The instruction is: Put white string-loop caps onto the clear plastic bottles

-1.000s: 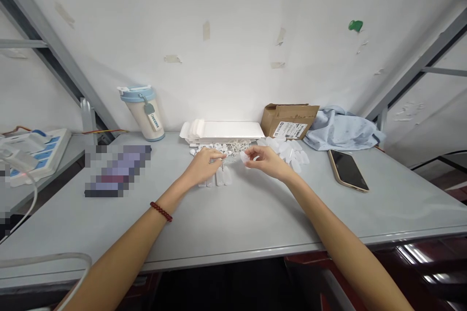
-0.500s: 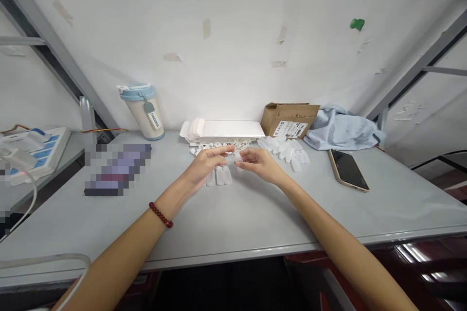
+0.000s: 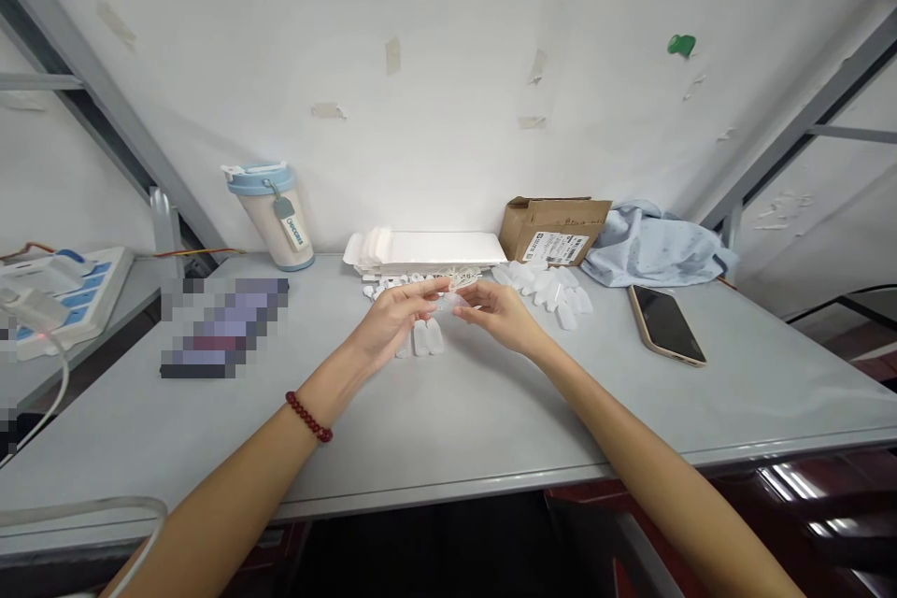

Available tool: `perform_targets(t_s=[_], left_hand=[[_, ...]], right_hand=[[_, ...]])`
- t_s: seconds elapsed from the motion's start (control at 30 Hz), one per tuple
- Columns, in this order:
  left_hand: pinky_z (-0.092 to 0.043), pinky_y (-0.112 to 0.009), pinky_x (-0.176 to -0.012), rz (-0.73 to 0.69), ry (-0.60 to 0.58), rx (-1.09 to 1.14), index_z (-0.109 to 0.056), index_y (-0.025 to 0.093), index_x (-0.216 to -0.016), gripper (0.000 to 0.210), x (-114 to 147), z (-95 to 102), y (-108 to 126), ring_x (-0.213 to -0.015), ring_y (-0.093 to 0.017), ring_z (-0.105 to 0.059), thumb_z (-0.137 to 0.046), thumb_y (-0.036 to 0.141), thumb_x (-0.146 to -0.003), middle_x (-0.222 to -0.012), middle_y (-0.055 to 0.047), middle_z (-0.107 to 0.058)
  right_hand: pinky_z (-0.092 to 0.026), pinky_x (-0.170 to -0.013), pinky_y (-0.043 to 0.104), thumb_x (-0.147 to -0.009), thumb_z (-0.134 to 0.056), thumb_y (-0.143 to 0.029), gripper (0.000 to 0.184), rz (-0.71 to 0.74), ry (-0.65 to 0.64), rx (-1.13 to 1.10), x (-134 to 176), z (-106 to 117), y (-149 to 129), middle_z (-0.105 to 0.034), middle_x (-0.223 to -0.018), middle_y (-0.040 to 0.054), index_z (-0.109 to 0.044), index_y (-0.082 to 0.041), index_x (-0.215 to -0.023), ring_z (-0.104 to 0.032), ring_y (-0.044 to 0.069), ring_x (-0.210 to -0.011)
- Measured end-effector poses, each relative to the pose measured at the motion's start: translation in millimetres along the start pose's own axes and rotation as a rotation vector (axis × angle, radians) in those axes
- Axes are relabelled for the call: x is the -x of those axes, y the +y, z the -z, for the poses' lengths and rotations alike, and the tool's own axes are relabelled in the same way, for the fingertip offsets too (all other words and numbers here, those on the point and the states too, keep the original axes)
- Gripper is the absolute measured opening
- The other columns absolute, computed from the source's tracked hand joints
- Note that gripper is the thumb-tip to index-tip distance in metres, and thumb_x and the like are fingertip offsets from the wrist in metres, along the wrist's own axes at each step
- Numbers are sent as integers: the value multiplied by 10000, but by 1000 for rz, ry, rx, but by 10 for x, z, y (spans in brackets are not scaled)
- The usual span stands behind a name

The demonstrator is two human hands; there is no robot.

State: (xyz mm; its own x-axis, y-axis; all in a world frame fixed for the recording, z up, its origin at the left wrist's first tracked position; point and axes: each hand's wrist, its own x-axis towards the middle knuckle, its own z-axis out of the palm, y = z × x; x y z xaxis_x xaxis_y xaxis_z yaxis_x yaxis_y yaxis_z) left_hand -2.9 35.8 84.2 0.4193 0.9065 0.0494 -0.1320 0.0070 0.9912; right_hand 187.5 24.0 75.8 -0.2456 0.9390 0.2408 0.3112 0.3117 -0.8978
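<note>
A small translucent white plastic piece (image 3: 450, 302) is held between the fingertips of both hands above the desk. My left hand (image 3: 398, 313), with a dark red bead bracelet on the wrist, is closed on its left side, index finger reaching over the top. My right hand (image 3: 494, 310) pinches the right side between thumb and fingers. Just below my left hand, several frosted flat pieces (image 3: 428, 337) lie side by side. Behind the fingers are small white parts (image 3: 392, 282) and a bundle of pale strings (image 3: 462, 277), partly hidden.
More frosted pieces (image 3: 561, 291) lie in a pile on the right. White flat boxes (image 3: 441, 249), a cardboard box (image 3: 550, 232) and a blue cloth (image 3: 651, 248) line the wall. A phone (image 3: 667, 325) lies right; a tumbler (image 3: 273, 217) and a power strip (image 3: 84, 299) stand left.
My two hands have come slightly closer together, and the translucent piece has shifted a little left between the fingertips. The view has moved very slightly.
</note>
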Motion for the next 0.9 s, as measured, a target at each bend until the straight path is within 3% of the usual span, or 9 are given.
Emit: perform_targets(t_s=[0.47, 0.63, 0.9], left_hand=[[-402, -322, -755, 9, 94, 68, -719, 160, -933, 251, 15, -23, 41, -1074, -257, -528, -622, 240, -716, -1076, -97, -671], [-403, -327, -752, 31, 107, 28, -724, 175, -905, 228, 20, -41, 36, -1102, -263, -524, -606, 256, -729, -1087, -94, -674], [-407, -348, -810, 23, 99, -112, -708, 200, -941, 236, 38, -67, 36, -1128, -256, -513, -570, 278, -766, -1137, -72, -653]], right_hand=[[-521, -681, 336, -753, -644, -348, 314, 3, 12, -80, 2, -6, 25, -638, -909, 52, -563, -192, -1013, -624, 173, -763], [-515, -701, 331, -807, -578, -320, 393, 59, -12, -42, 15, 2, 11, -609, -851, 20, -517, -229, -1185, -606, 166, -775], [-520, -720, 349, -812, -568, -307, 346, 70, 5, -34, 7, -5, 22, -624, -883, 29, -562, -221, -1147, -602, 164, -775]])
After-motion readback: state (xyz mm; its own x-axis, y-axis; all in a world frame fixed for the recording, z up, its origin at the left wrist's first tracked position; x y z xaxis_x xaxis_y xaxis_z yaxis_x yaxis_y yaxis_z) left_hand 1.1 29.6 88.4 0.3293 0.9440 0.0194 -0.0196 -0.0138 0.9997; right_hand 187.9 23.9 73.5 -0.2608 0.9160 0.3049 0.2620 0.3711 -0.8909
